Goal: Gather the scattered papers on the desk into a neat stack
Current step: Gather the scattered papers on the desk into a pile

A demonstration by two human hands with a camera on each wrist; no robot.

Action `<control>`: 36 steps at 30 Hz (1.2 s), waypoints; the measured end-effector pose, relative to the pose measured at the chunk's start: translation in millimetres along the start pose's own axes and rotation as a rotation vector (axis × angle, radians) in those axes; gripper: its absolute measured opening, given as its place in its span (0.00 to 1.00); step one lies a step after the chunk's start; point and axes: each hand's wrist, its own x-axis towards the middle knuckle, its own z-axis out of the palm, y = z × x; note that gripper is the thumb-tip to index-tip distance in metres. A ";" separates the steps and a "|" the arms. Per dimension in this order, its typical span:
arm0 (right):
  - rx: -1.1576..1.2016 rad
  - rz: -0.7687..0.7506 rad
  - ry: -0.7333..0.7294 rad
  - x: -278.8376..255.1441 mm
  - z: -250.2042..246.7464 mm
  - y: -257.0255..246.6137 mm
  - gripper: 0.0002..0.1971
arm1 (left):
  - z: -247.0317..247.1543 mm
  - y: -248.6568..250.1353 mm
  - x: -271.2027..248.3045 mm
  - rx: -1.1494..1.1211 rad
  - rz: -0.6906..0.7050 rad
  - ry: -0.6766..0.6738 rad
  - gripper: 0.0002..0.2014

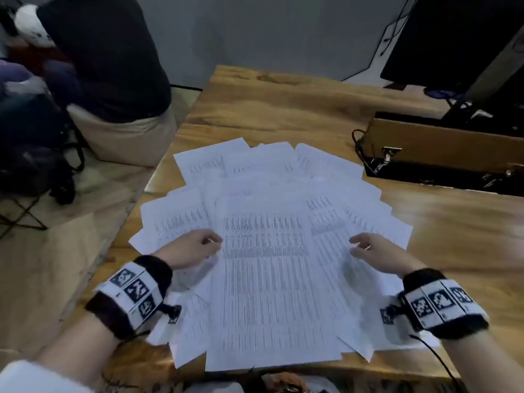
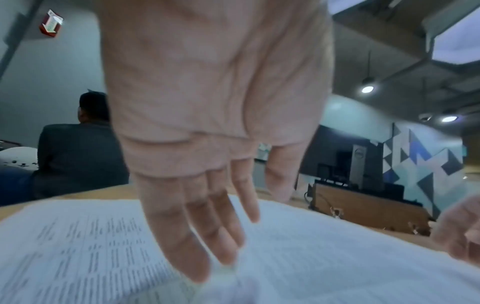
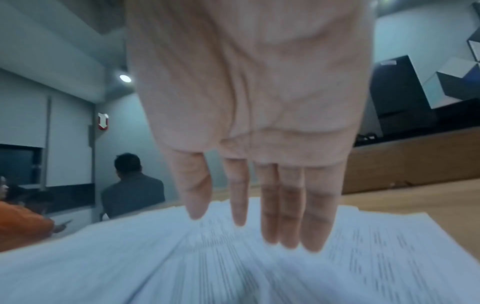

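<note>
Several white printed papers lie fanned and overlapping on the wooden desk. My left hand is on the left part of the spread, its straight fingers touching the sheets. My right hand is on the right part, with straight fingers pointing down at the sheets. Between the two hands lies the topmost sheet, covered in columns of print. Neither hand grips a sheet.
A wooden box with black cables stands at the desk's right rear. A dark monitor is behind it. A seated person in dark clothes is left of the desk. The desk's near edge is just below the papers.
</note>
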 end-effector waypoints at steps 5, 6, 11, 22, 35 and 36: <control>0.001 0.181 0.166 38.5 14.3 -10.6 0.27 | -3.2 6.1 33.9 0.095 -0.118 0.131 0.28; -0.002 0.222 0.192 40.5 18.9 -10.2 0.28 | -1.5 5.7 35.8 0.098 -0.127 0.132 0.29; 0.065 0.240 0.235 44.1 28.9 -11.2 0.29 | 7.7 6.6 42.2 -0.081 -0.114 0.164 0.16; 0.324 0.102 0.136 3.6 67.5 -49.9 0.21 | 29.6 9.4 49.1 -0.480 -0.133 0.320 0.26; 0.226 0.377 0.384 23.8 46.8 -8.6 0.17 | 10.7 -11.3 45.7 -0.613 -0.054 0.360 0.17; 0.201 0.480 0.381 25.6 42.6 1.5 0.19 | 7.7 -14.2 48.5 -0.631 -0.050 0.369 0.19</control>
